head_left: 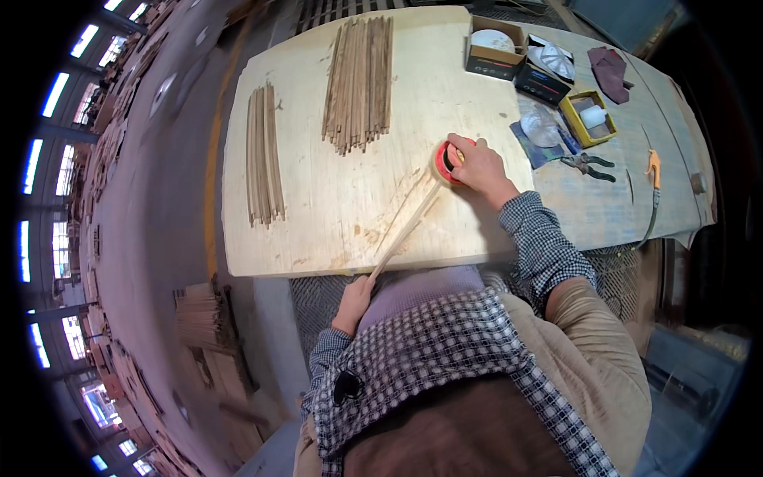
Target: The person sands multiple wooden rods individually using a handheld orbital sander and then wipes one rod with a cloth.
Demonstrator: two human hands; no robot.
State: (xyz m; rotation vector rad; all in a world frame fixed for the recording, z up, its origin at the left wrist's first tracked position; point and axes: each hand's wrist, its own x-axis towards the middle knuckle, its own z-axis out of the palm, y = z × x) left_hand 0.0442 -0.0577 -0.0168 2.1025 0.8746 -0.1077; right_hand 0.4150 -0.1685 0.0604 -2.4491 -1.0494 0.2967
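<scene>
My right hand (482, 168) is wrapped round a roll of tape (442, 164) with a red core, low over the pale wooden board of the table (306, 191). From the roll a pale tan strip (411, 224), which looks like pulled-out tape, slants down to the near edge. There my left hand (354, 304) pinches its other end, just off the table. A thin brown line (397, 208) lies beside the strip; whether it is a stick or a mark I cannot tell. A large bundle of thin wooden sticks (359, 83) lies at the back, and a smaller group of sticks (265, 155) at the left.
On the right stand two open cardboard boxes (544, 82), a yellow box (590, 133) with a white item, and a clear plastic bag (540, 127). Nearby lie pliers (590, 166), a dark cloth (610, 75) and an orange air gun (653, 168) with a hose.
</scene>
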